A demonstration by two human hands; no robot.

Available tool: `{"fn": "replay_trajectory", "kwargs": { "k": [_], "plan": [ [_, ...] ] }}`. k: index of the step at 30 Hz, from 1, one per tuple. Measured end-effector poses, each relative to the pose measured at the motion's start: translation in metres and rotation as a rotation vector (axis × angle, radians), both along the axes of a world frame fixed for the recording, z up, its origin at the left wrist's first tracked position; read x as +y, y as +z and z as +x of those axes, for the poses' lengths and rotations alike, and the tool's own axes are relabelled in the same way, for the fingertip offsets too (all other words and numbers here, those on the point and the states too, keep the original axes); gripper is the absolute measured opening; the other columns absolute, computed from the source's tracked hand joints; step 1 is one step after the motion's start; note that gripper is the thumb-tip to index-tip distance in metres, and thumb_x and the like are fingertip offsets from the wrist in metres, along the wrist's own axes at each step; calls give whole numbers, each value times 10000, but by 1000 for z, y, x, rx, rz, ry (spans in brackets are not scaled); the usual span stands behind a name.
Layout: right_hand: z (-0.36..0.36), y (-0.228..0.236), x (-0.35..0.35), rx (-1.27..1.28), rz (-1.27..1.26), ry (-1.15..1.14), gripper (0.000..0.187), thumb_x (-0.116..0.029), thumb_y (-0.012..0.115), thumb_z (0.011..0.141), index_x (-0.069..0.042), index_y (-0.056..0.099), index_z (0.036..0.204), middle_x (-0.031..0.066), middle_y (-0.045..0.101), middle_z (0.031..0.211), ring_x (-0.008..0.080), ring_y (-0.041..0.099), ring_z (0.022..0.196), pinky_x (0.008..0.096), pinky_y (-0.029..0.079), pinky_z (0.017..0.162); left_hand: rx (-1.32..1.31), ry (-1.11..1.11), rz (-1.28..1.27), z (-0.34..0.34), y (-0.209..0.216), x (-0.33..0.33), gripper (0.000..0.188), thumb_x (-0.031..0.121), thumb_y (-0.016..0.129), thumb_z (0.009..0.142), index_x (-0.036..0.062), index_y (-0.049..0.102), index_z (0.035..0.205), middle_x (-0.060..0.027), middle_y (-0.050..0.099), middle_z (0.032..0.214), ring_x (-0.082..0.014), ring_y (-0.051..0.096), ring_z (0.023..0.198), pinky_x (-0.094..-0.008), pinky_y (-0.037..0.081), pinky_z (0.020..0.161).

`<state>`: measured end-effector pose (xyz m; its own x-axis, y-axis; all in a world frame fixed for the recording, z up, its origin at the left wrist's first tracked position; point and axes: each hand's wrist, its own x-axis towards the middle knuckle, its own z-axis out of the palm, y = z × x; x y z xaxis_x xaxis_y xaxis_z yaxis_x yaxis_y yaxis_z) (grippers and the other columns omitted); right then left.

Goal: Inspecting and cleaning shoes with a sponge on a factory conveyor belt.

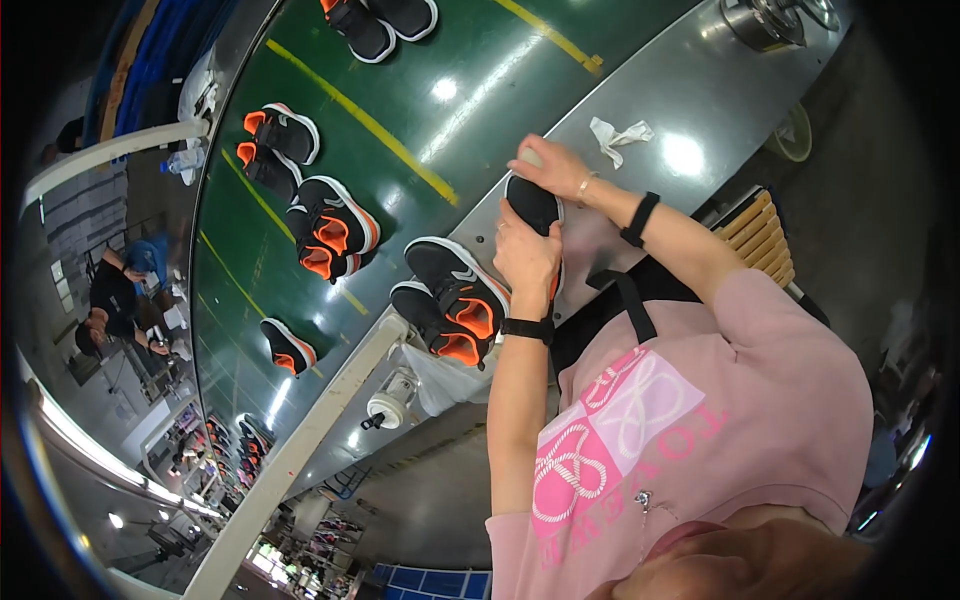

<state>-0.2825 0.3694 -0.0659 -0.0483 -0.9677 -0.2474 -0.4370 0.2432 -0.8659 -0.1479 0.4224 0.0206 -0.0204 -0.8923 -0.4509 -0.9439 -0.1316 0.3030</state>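
A black shoe (534,203) with a white sole edge rests at the near edge of the metal ledge. My left hand (527,252) is closed around its side and holds it. At the shoe's toe, my right hand (556,170) has bent fingers around a small whitish object (531,156), whose kind I cannot make out. Both hands hide much of the shoe. Just left of my left hand stand two matching shoes side by side, a black shoe (436,262) with orange lining and another black shoe (413,303), toes pointing away.
A green conveyor belt (400,110) with yellow lines carries several black-and-orange shoes (340,215). On the metal ledge (690,95) lie a crumpled white cloth (620,138) and a metal pot (765,25). A pale rail (300,435) crosses at lower left. A co-worker (118,300) is beyond the belt.
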Motion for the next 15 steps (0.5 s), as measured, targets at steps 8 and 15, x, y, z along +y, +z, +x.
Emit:
{"fn": "replay_trajectory", "kwargs": {
  "k": [8, 15],
  "plan": [
    [-7, -4, -14, 23, -16, 77, 369, -426, 682, 895, -99, 595, 1043, 208, 687, 915, 408, 657, 893, 449, 510, 753, -21, -36, -67, -4, -7, -1, 913, 358, 795, 758, -57, 335, 1430, -212, 607, 1145, -378, 636, 1029, -465, 557, 799],
    [-27, -12, -4, -30, -36, 155, 390, -458, 677, 888, -100, 588, 1013, 215, 682, 876, 419, 655, 857, 468, 502, 739, -14, -23, -80, -4, -8, -1, 902, 338, 798, 757, -53, 341, 1429, -206, 599, 1156, -370, 637, 1022, -465, 559, 787]
  ]
}}
